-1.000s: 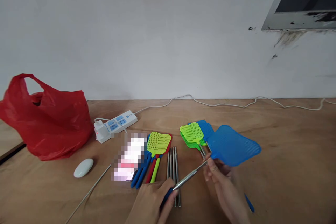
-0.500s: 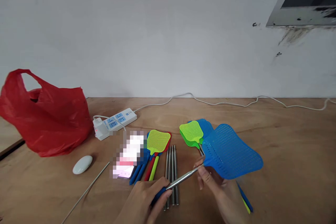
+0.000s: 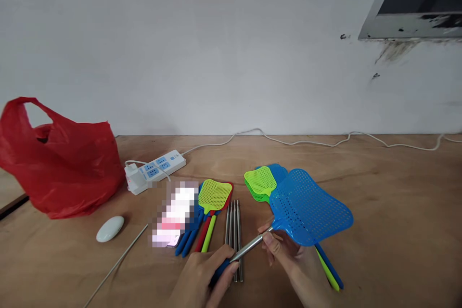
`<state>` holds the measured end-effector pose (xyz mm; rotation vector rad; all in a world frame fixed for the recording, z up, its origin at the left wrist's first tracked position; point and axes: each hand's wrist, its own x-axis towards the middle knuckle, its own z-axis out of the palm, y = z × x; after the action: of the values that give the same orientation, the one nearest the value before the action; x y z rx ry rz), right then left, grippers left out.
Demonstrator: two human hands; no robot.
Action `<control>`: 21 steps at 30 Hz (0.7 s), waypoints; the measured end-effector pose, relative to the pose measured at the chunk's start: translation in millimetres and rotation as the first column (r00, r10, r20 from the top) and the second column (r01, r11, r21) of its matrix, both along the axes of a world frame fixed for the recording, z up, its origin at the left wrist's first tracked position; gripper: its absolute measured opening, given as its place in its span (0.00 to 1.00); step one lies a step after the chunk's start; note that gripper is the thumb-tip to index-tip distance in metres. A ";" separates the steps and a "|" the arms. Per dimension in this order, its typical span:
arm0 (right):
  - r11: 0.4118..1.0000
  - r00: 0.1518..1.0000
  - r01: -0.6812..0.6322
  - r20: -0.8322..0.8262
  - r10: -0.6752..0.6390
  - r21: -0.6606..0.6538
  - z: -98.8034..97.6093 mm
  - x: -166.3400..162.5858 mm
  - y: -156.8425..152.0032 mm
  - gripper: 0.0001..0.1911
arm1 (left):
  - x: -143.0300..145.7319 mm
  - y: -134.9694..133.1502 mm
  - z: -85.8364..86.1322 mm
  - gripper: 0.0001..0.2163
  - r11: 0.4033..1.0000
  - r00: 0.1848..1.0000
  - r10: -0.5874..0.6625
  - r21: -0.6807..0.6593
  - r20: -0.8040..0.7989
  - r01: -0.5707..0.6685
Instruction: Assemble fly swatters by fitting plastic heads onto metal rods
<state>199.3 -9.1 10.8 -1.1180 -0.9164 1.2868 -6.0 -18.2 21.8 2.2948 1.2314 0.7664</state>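
Observation:
My left hand (image 3: 204, 276) is closed round the blue grip of a metal rod (image 3: 247, 249) low in the middle of the view. My right hand (image 3: 285, 250) pinches the neck of a blue fly swatter head (image 3: 308, 207) where it meets the rod's tip, holding the head up over the wooden table (image 3: 390, 211). Directly under the rod lie several bare metal rods (image 3: 233, 231). Behind the blue head rests a pile of green and blue swatter heads (image 3: 263, 182).
A bunch of finished swatters (image 3: 209, 211) lies beside a blurred phone (image 3: 175, 214). Further left are a white power strip (image 3: 153, 171), a white oval object (image 3: 110, 228), a thin loose rod (image 3: 117, 262) and a red plastic bag (image 3: 59, 168). A white cable (image 3: 325, 143) runs along the wall.
The blue swatter head and both hands have shifted slightly left and toward me; my right hand's pinch has slid along the rod's tip at the neck.

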 end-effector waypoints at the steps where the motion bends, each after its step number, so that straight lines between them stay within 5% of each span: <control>1: 1.000 1.000 -0.003 -0.008 0.003 -0.004 -1.4 -0.3 1.0 0.13 | 0.0 -0.1 -0.5 0.15 1.000 1.000 0.012 0.006 0.000 -0.012; 10: 1.000 0.999 -0.002 -0.052 0.000 -0.031 1.4 -5.7 6.6 0.19 | 4.0 4.5 -9.1 0.12 1.000 0.999 0.002 0.011 -0.051 -0.002; 21: 0.989 0.939 0.062 -0.328 -0.103 -0.131 10.7 -0.1 12.2 0.30 | 3.6 6.5 -1.0 0.13 1.000 0.998 0.015 -0.009 -0.067 -0.015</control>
<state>199.1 3.2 21.5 -0.9780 -0.5401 1.4224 -2.4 -11.7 20.8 2.3228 1.2801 0.6926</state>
